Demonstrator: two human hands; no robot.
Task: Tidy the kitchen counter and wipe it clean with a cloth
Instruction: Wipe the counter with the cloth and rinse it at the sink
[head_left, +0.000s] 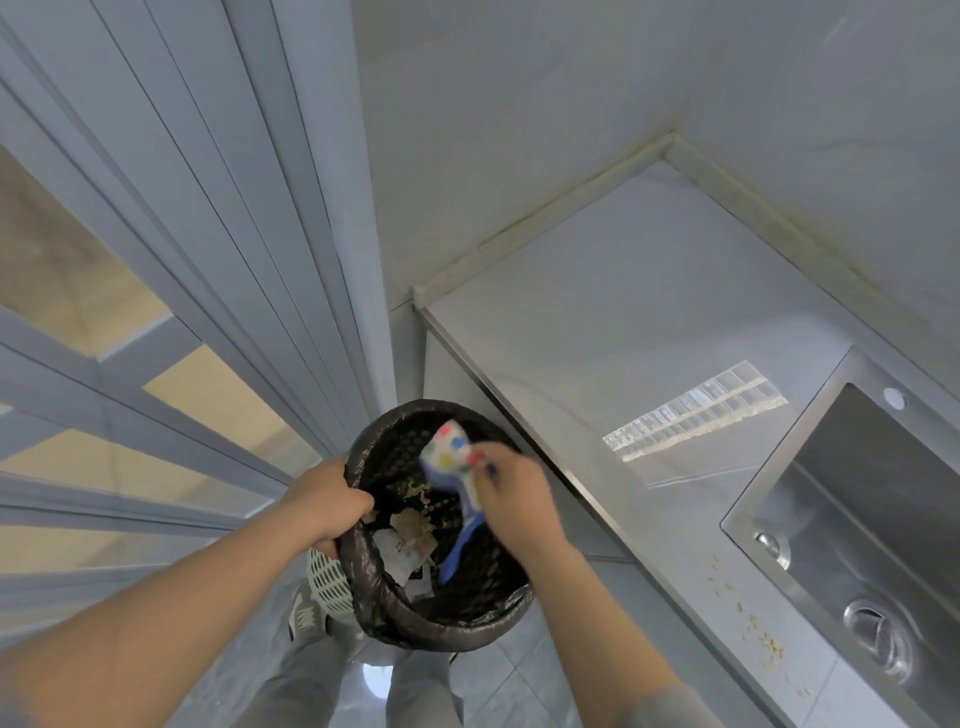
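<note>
My left hand (326, 506) grips the near-left rim of a perforated waste bin (332, 587) lined with a black bag (457, 621), held up beside the counter edge. My right hand (514, 499) holds a white cloth (448, 451) with coloured spots and a blue edge over the bin's opening. Scraps of paper and crumbs (413, 525) lie inside the bin. The grey counter (623, 332) runs to the right. Small crumbs (748, 618) lie on it near the front edge beside the sink.
A steel sink (857, 514) with a drain is set into the counter at the right. A sliding glass door frame (208, 260) fills the left. Tiled walls meet behind the counter. My legs and shoe stand on the tiled floor (524, 670) below the bin.
</note>
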